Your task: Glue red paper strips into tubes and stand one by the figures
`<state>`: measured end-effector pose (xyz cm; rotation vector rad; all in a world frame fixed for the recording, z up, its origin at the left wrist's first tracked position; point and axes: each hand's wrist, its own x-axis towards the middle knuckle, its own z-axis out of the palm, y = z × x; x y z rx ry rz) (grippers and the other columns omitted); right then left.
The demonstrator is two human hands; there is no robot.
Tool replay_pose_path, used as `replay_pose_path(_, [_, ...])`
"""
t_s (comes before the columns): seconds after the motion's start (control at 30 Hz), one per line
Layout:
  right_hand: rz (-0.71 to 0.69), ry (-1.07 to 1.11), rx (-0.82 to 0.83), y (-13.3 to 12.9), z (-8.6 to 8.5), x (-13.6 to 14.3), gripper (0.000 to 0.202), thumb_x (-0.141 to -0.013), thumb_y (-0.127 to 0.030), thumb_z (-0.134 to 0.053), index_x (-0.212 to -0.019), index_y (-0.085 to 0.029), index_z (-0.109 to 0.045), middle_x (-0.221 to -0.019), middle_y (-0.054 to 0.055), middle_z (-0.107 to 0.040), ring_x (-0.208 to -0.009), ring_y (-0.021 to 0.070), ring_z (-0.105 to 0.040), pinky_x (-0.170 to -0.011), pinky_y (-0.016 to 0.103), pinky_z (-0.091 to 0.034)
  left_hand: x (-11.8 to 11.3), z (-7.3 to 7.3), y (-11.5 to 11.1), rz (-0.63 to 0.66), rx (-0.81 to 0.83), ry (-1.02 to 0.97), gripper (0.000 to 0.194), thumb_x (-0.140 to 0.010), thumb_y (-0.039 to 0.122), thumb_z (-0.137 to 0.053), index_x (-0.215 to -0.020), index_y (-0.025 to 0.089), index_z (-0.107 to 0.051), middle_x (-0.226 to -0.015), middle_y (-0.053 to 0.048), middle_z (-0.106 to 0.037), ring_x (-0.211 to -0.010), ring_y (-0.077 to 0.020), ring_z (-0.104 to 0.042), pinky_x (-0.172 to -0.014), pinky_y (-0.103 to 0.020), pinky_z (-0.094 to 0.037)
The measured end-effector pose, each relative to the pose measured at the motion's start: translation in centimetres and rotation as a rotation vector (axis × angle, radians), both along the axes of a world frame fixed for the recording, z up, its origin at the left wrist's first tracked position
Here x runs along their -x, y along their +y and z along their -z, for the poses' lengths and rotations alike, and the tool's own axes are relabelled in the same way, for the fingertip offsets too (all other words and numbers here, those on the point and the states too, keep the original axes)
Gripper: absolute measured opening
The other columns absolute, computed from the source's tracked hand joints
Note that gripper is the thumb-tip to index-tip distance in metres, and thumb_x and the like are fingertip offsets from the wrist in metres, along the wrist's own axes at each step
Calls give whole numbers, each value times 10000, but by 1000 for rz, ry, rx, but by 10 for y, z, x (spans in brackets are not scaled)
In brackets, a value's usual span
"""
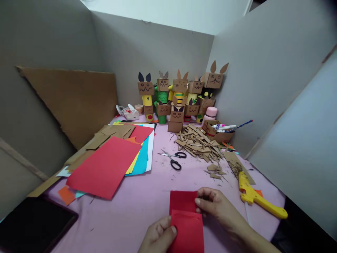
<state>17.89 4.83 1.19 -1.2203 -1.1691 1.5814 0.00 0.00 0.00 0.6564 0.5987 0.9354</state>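
Small red paper (186, 219) lies on the pink surface (131, 214) at the near edge, partly folded over itself. Left hand (159, 236) pinches its lower left edge, right hand (214, 205) pinches the upper right corner at the fold. Best to line up edges before creasing, keep the paper flat (scissors (173, 159) and yellow glue gun (259, 196) lie apart, untouched).

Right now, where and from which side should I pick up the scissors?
Take the scissors by the black handle loops, coming from the near side. They lie flat and partly open on the pink cloth, handles toward the person, blades pointing far-left, with clear space around them.
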Motion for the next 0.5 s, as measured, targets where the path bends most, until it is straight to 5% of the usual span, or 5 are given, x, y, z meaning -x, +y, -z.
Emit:
replay_pose_path(0.13, [96, -71, -78, -21, 0, -1, 368, -615, -489, -728, -712, -147, -635, -472, -60, -539, -371, 52, -408, -391, 190, -273, 3, 2, -10, -17, -35, 25, 279, -733, 327, -683, -904, 110, -716, -756, -85, -728, -743, -226, -659, -782, -334, -464])
replay_pose_path(0.4, [99, 114, -9, -51, 0, 8, 415, -727, -536, -612, -734, -122, -634, -623, 39, -673, -372, 55, -518, -346, 154, -265, 4, 4, -36, -56, -82, 105, 326, -717, 346, -690, -918, 90, -712, -738, -94, -723, -766, -237, -651, -824, -360, -461])
replay_pose_path(0.5, [124, 156, 63, -52, 7, 13, 386, -646, -494, -699, -667, -116, -619, -534, 17, -646, -323, 38, -471, -327, 149, -232, 4, 3, -45, -92, -80, 155, 338, -700, 360, -700, -916, 100, -712, -737, -88, -723, -758, -238, -651, -813, -362, -466])
